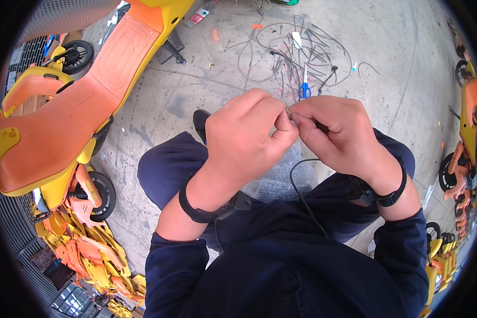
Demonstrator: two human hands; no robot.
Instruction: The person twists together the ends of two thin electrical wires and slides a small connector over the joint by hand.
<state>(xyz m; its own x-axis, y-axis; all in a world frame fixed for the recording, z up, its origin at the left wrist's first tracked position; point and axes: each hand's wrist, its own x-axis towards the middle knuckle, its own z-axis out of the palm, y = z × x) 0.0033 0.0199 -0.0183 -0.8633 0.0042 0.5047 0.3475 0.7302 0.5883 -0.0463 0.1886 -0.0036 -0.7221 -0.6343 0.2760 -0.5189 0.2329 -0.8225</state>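
From my distant station I see the left hand and right hand meet, thumb and forefinger of each pinched almost closed on a thin strand. It sits right at the touching fingertips, above the concrete floor; mostly covered, its material I can't tell. Below the hands, between the knees, I make out crinkled, translucent plastic sheeting. Just beyond the fingers, toward the floor's far edge, lie scissors with looped blue handles, beside a loose tangle of slim, curling dark wires. Along the floor's left edge stands a smooth, moulded orange-and-yellow vehicle body, near heaped curved panels.
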